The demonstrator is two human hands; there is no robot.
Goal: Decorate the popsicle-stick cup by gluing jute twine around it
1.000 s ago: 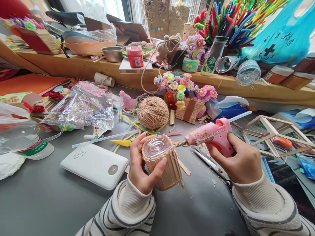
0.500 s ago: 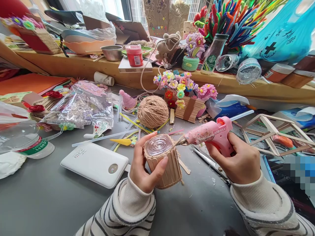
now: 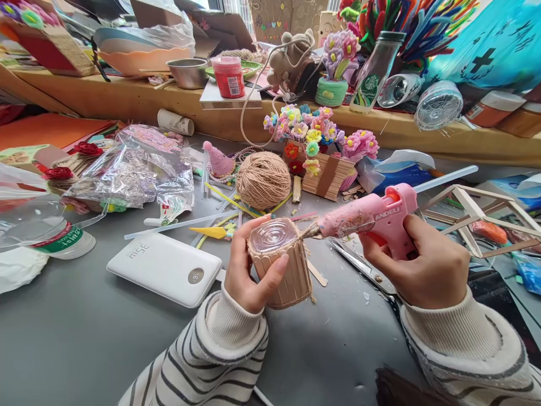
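My left hand (image 3: 247,270) is wrapped round a small cup clad in wooden craft sticks (image 3: 282,266), held bottom-up with its clear plastic base facing me. A pink hot glue gun (image 3: 372,217) sits in my right hand (image 3: 422,265), fingers closed on its grip. The gun's metal nozzle touches the cup's upper right rim, where jute twine runs round it. A clear glue stick pokes out of the gun's back end.
A white power bank (image 3: 164,268) lies left of the cup, a jute twine ball (image 3: 262,180) behind it. Scissors (image 3: 363,270) lie under the gun. A wooden stick frame (image 3: 482,217) stands at right, crinkled plastic bags (image 3: 135,172) at left, a cluttered wooden shelf (image 3: 139,104) behind.
The glue gun's nozzle closed in from a short gap to touch the cup's rim. The view shifted slightly downward.
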